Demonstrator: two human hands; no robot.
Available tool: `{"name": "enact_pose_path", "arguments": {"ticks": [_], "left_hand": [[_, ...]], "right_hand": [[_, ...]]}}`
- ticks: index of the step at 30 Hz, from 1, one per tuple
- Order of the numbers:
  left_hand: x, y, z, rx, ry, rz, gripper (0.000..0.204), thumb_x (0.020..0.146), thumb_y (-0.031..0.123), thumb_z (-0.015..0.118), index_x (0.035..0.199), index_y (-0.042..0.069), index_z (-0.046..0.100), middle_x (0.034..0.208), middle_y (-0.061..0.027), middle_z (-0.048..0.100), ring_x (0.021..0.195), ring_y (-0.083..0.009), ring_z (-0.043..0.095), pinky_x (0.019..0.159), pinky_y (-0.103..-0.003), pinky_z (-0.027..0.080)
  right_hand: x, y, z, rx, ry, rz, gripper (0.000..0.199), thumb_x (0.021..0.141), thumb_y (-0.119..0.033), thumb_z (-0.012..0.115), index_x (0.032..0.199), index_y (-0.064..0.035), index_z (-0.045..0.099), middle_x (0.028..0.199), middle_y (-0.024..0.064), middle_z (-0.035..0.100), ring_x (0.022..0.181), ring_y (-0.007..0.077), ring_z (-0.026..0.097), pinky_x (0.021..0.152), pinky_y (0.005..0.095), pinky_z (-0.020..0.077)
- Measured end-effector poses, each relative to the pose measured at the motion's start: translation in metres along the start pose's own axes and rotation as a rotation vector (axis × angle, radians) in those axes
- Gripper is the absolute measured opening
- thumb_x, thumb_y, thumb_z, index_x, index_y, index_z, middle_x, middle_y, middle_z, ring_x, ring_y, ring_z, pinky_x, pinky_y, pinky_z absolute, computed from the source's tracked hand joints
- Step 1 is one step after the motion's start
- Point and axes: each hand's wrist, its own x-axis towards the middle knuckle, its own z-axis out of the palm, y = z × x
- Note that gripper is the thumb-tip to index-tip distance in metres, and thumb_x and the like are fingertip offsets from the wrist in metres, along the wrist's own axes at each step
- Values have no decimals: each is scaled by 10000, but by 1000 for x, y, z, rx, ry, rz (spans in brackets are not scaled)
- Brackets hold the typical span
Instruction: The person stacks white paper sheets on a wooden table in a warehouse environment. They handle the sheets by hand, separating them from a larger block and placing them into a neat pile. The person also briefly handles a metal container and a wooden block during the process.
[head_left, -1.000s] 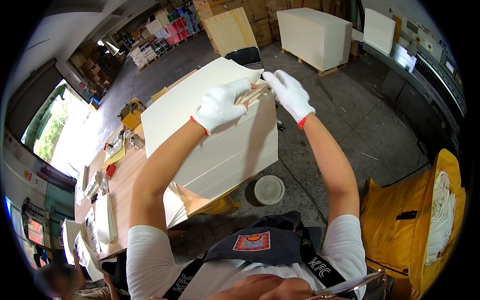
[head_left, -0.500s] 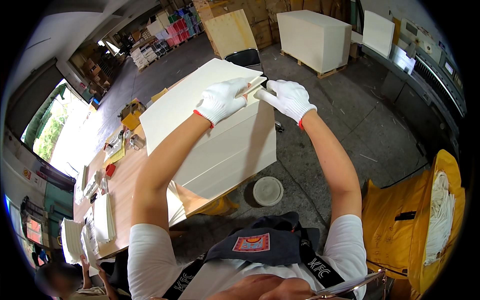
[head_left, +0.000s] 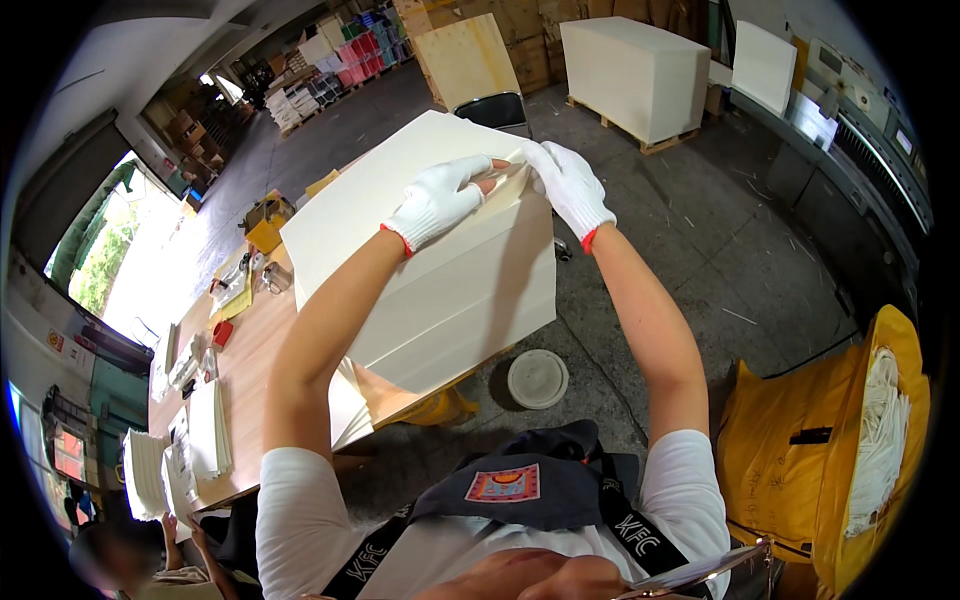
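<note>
A tall stack of large cream paper sheets (head_left: 400, 215) stands on a wooden table (head_left: 255, 350) in front of me. Both hands wear white knit gloves with red cuffs. My left hand (head_left: 440, 200) lies on top of the stack near its far right corner, fingers pressing on the top sheets. My right hand (head_left: 568, 185) grips the edge of the sheets at that same corner, thumb side against the stack. The fingertips of both hands almost meet there.
A round white lid (head_left: 537, 378) lies on the concrete floor by the table. A yellow bag (head_left: 800, 440) with white cords stands at right. Smaller paper piles (head_left: 210, 430) and tools sit on the table's left. A pallet of paper (head_left: 635, 75) stands behind. A person (head_left: 120, 560) is at lower left.
Both hands stayed at the far corner of the stack; the right hand shifted slightly closer to the left hand and settled on the sheets' edge.
</note>
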Motion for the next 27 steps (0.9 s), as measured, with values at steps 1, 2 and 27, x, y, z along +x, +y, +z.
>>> {"name": "enact_pose_path", "arguments": {"ticks": [1, 2, 27], "left_hand": [[-1, 2, -1, -63, -25, -38, 415, 931, 253, 630, 1336, 165, 618, 1005, -82, 708, 840, -169, 669, 806, -340, 533], [-1, 2, 0, -68, -26, -42, 413, 927, 252, 640, 1329, 158, 622, 989, -76, 702, 815, -151, 658, 787, -329, 533], [-3, 1, 4, -24, 15, -29, 367, 899, 285, 683, 1250, 180, 660, 896, -68, 702, 774, -139, 650, 777, -303, 521]], "right_hand": [[-2, 0, 3, -10, 29, -13, 561, 989, -562, 369, 938, -73, 640, 831, 123, 668, 864, 341, 643, 773, 443, 465], [-5, 0, 5, -21, 58, -26, 565, 989, -565, 366, 937, -73, 638, 833, 125, 669, 868, 345, 644, 773, 446, 465], [-8, 3, 11, -85, 118, -72, 557, 1004, -575, 360, 961, -76, 605, 951, 208, 665, 936, 423, 627, 774, 491, 466]]}}
